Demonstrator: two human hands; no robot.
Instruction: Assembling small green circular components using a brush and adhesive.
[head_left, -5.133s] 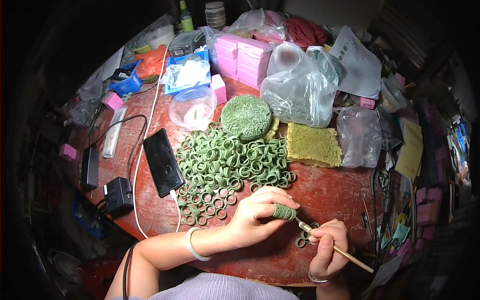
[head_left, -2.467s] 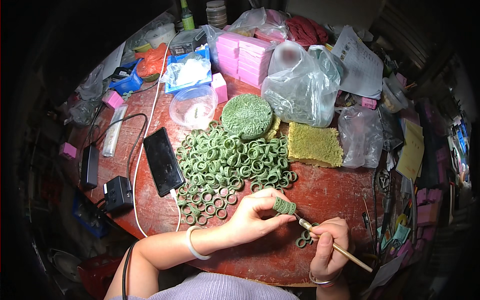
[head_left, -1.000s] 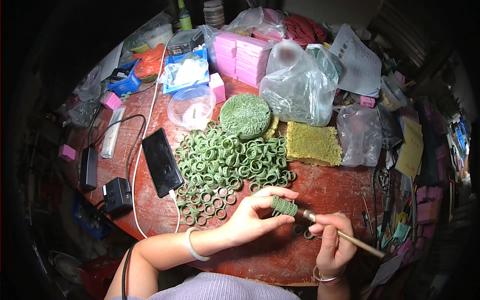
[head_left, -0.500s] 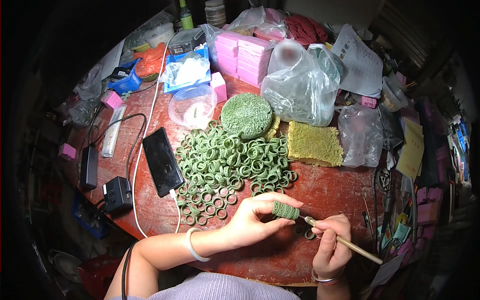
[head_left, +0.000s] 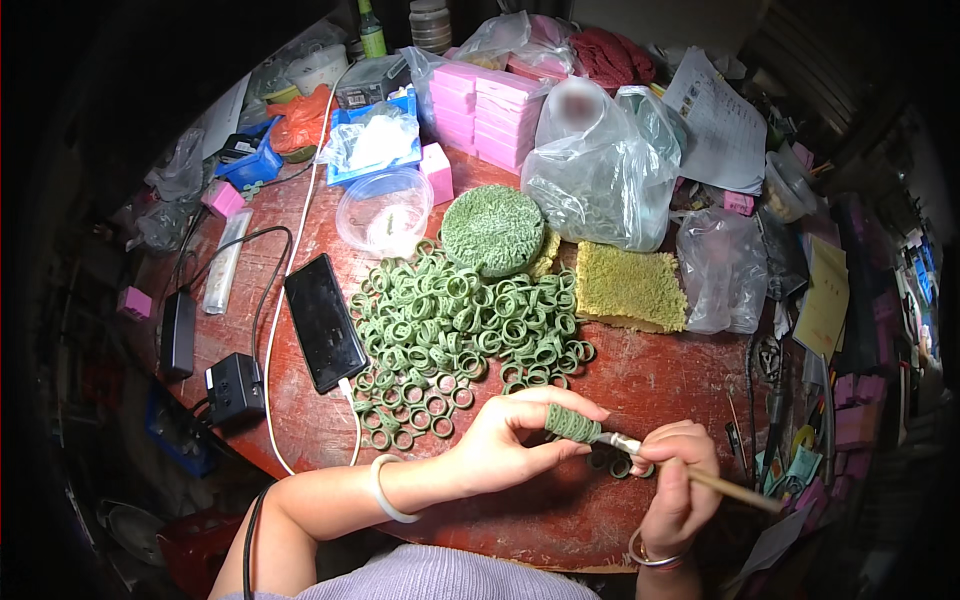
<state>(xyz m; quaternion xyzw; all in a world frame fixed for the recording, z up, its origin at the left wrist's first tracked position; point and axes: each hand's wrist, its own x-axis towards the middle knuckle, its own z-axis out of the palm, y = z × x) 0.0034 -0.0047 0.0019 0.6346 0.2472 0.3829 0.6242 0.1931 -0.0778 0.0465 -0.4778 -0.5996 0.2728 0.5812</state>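
Between the thumb and fingers of my left hand is a short green ridged cylinder that looks like a stack of rings. My right hand grips a slim wooden-handled tool with a light metal collar. Its front end meets the cylinder's right end; I cannot make out the tip. A few dark green rings lie under the tool, partly hidden by my right fingers. Beyond my left hand spreads a heap of green rings, with a round green textured pad behind it.
A yellow sponge-like block sits right of the heap. A phone with a white cable lies left. Behind are a clear round tub, stacked pink boxes and a filled plastic bag. Tools and cords line the right edge.
My right hand has shifted slightly right and down, the tool with it. The cylinder has tipped a little in my left hand, which otherwise stays put.
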